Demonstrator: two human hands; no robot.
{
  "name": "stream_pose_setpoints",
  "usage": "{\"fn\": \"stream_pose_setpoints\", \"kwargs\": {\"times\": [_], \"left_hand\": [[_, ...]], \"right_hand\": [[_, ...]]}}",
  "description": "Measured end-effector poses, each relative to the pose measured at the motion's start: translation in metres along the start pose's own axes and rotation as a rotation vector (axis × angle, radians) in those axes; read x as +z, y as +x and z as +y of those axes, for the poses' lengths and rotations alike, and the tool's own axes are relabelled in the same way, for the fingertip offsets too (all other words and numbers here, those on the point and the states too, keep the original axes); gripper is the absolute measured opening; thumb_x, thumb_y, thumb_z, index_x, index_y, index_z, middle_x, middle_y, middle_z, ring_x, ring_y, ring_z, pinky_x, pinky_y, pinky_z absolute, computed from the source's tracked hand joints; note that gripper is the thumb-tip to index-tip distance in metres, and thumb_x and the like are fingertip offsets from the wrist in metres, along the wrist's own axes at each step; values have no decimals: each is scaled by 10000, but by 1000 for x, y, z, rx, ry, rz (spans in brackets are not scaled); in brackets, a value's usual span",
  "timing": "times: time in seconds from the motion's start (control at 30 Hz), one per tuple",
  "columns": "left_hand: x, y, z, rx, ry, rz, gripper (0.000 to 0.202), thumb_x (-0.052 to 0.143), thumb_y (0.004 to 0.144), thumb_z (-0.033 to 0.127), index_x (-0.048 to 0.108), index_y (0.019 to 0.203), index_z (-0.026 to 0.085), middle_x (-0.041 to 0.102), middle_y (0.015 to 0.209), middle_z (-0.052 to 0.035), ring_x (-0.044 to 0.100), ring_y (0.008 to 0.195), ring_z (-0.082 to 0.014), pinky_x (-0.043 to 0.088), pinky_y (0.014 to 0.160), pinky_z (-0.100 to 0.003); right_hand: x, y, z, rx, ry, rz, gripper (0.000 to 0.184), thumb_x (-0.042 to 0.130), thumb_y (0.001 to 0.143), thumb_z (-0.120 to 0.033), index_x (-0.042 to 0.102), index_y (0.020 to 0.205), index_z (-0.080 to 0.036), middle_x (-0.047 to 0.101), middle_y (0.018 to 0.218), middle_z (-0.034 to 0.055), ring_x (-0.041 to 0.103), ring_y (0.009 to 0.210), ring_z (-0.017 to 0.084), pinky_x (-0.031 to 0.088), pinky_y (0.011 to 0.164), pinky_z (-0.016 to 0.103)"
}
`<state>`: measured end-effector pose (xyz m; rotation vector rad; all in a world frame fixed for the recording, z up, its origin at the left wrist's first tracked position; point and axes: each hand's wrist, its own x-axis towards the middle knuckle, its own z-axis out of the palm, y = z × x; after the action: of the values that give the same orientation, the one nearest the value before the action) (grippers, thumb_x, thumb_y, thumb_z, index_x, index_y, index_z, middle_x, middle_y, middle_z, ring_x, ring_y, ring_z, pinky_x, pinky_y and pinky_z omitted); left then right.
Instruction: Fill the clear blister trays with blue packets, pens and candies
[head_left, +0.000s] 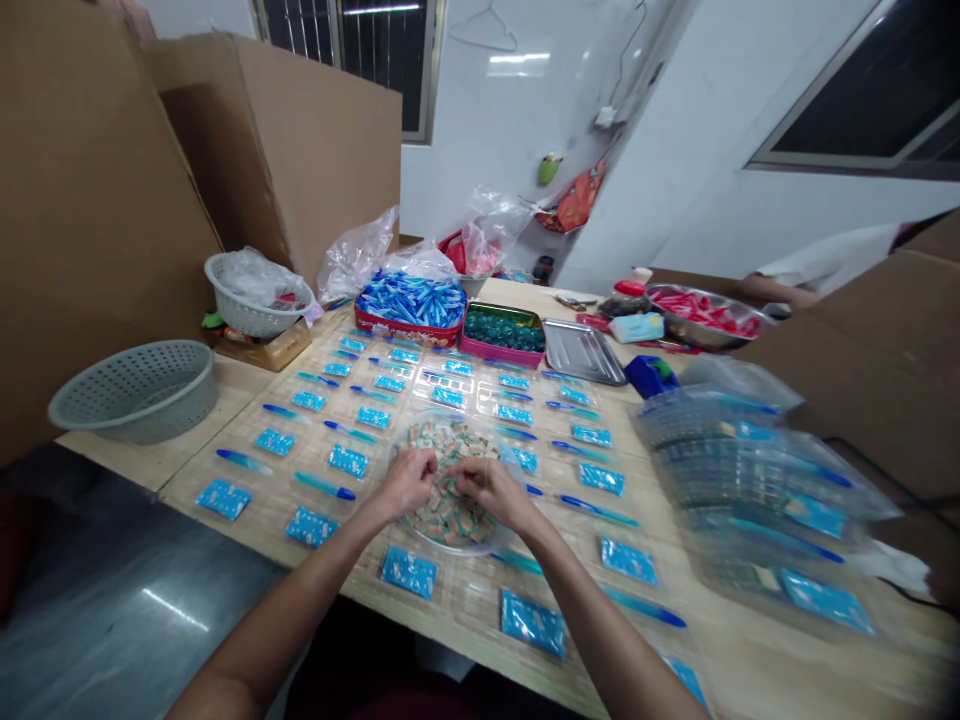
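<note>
**Both hands down in a bowl of wrapped pieces**

Work in hand: picking through small wrapped pieces (450, 510), pink, green and white, heaped in a clear bowl (429, 535) on a bamboo mat (465, 620), close to the mat's near edge. Left hand (405, 483) and right hand (491, 492) close together, nearly touching, both half closed with curled fingers pressing into the heap. Hold on any piece hidden by the fingers, so impossible to tell. Next reach calling for a lift over the bowl's rim and a careful path through tight lanes, with blue packets (409, 573) and blue pens (324, 487) in rows around the bowl. Little spare room on the right, with a stack of bagged sets (757, 500) crowding the mat there, blurred and overlapping.
</note>
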<state>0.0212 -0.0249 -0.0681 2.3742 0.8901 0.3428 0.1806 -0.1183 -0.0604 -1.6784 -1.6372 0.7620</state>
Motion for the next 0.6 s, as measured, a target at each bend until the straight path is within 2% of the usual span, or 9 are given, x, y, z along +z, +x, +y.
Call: {"fn": "stream_pose_setpoints", "kwargs": {"times": [0.1,0.23,0.37,0.47,0.6], "left_hand": [[-1,2,3,-12,-48,13,211,505,713,71,691,783,144,678,738,-45,605,732,-185,402,669,-267],[0,4,4,-18,-115,24,214,516,692,63,707,746,144,683,700,-32,606,693,-168,401,648,-247],[3,6,1,-21,-179,32,182,545,678,80,708,728,143,677,668,-17,586,638,-146,399,607,-226],[6,7,-2,-37,-215,55,186,536,670,72,703,720,135,670,657,-20,585,635,-143,403,605,-223],[9,8,-4,-50,-249,83,189,529,663,81,704,715,131,666,653,-29,583,643,-154,410,623,-241]], "right_hand": [[8,0,2,-1,-153,31,291,534,719,-94,688,949,-185,640,758,16,572,721,180,401,684,263],[23,-3,10,3,-281,104,197,565,731,-107,666,879,-185,617,911,54,557,840,198,394,747,286],[32,-9,11,27,-260,184,123,556,721,-95,589,794,-187,599,808,23,547,776,187,373,720,287],[34,-13,8,35,-168,178,121,537,714,-78,525,747,-193,579,681,-13,537,671,166,354,664,270],[30,-12,3,29,-91,204,108,558,710,-97,515,734,-194,580,658,-18,536,646,160,350,637,258]]}}
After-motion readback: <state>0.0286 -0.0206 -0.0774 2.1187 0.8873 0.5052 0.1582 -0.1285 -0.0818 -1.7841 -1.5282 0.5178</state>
